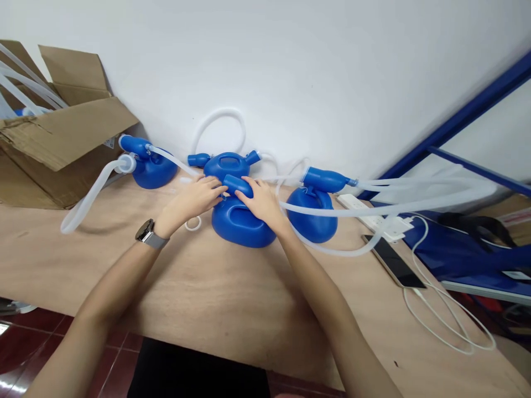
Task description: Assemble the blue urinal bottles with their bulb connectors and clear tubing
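In the head view several blue plastic urinal bottles with clear hoses stand on the table. The nearest bottle (pixel 243 224) is between my forearms, its handle opening facing me. Over its top lies a blue tube-shaped mouthpiece (pixel 238 186). My right hand (pixel 263 202) is closed around the right end of this mouthpiece. At its left end my left hand (pixel 202 196) has its fingers bent together near a small clear connector; what exactly they pinch is partly hidden. Just behind stands another blue bottle (pixel 228 161) with its hose looped against the wall.
An open cardboard box (pixel 62 132) with hoses stands at the left, beside a blue bottle (pixel 154 170). To the right are another bottle (pixel 313 215) with long hoses, a white power strip (pixel 373 218), a phone (pixel 394 260) with a cable, and a blue metal frame (pixel 456 119).
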Motion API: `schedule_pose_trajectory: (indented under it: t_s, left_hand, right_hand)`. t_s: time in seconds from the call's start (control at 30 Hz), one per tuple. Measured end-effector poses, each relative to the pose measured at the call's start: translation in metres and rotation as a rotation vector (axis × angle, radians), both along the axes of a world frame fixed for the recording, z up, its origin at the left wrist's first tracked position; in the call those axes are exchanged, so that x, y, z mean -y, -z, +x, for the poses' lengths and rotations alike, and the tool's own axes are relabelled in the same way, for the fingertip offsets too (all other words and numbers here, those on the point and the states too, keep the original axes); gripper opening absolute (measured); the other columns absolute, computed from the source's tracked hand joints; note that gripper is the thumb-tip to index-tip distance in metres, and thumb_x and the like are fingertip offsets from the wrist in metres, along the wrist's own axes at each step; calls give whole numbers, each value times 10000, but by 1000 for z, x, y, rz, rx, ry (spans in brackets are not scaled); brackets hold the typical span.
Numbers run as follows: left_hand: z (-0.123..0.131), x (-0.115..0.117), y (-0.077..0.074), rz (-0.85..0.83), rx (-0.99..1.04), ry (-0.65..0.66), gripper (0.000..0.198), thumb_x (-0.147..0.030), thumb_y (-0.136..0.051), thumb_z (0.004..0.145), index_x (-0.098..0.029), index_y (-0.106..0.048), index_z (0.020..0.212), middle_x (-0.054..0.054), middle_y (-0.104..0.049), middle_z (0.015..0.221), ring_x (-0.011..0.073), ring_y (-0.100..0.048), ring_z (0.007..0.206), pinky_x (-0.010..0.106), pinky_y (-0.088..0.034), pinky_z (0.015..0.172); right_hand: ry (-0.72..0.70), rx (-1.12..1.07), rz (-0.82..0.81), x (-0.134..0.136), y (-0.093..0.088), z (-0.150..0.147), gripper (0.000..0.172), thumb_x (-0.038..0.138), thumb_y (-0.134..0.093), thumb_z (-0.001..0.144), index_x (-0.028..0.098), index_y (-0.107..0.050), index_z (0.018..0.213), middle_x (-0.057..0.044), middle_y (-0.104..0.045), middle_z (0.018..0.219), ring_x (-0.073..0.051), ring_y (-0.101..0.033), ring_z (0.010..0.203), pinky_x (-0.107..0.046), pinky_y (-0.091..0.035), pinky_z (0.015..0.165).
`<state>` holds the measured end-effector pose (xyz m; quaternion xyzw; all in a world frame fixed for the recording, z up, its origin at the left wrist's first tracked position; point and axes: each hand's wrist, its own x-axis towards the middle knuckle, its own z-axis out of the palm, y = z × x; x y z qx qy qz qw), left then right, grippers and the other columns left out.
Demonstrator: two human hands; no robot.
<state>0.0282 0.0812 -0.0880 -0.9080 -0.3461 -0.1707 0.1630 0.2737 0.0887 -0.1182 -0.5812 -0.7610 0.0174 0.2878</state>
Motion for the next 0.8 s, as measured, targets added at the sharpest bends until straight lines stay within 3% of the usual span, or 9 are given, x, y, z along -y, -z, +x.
schedule_pose_trajectory:
  t_s: [0.13, 0.3, 0.37, 0.53, 0.6, 0.7, 0.73, 0.8]
  left_hand:
    - [3, -10, 11, -44, 12, 40, 216, -309, -575, 1125, -150, -720, 1139, 136, -746, 1123, 279, -690, 1060, 404, -532, 947]
    - [10, -17, 22, 18, 70, -13, 342, -364, -499, 1159, -161, -669, 942, 137, -729, 966, 278, -664, 919, 398, -506, 846]
    - [15, -20, 32, 19, 241, -50, 418, -404, -433, 1179, -178, -651, 903, 127, -731, 918, 266, -667, 889, 383, -502, 828]
    - [34, -19, 53, -81, 910, -93, 551, -536, -339, 1189, -209, -634, 858, 60, -734, 796, 186, -683, 733, 314, -500, 748]
    - [36, -19, 51, -125, 1156, -125, 571, -560, -335, 1182, -216, -618, 825, 41, -718, 748, 173, -692, 705, 302, -524, 756]
    - [22, -28, 37, -144, 1468, -237, 601, -560, -253, 1182, -225, -581, 807, 26, -665, 658, 175, -696, 678, 288, -550, 729]
    - [13, -33, 30, -156, 1483, -269, 600, -555, -253, 1178, -225, -580, 798, 26, -656, 637, 181, -698, 679, 285, -550, 718]
    - [-9, -42, 17, -246, 1274, -304, 539, -544, -398, 1140, -212, -630, 784, 44, -698, 662, 202, -712, 727, 292, -553, 748]
  right_hand:
    - [29, -73, -215, 1, -11, 4, 647, 667, -594, 1046, 293, -569, 1573, -180, -667, 1441, -419, -709, 1280, -573, -549, 1111]
    - [-27, -111, -263, 1, -15, 4, 646, 633, -579, 1063, 278, -523, 1599, -159, -657, 1562, -439, -654, 1401, -600, -493, 1188]
    - [-55, -122, -275, 2, -14, 3, 655, 645, -569, 1064, 274, -517, 1601, -147, -669, 1568, -443, -662, 1394, -610, -498, 1181]
    - [-83, -131, -231, 3, -12, 5, 656, 652, -597, 1045, 279, -551, 1583, -138, -720, 1510, -419, -701, 1343, -584, -528, 1155]
    - [-104, -142, -222, 3, -12, 7, 643, 638, -605, 1041, 278, -566, 1573, -133, -726, 1502, -417, -700, 1347, -581, -523, 1162]
    - [-139, -167, -235, 2, -14, 12, 623, 630, -612, 1033, 285, -592, 1551, -116, -722, 1510, -410, -695, 1356, -577, -515, 1173]
    - [-155, -175, -235, 2, -15, 14, 614, 627, -615, 1030, 289, -600, 1543, -109, -724, 1508, -405, -696, 1353, -572, -514, 1176]
    - [-186, -184, -233, 2, -16, 17, 598, 616, -621, 1026, 292, -612, 1529, -103, -728, 1497, -399, -701, 1343, -564, -515, 1175]
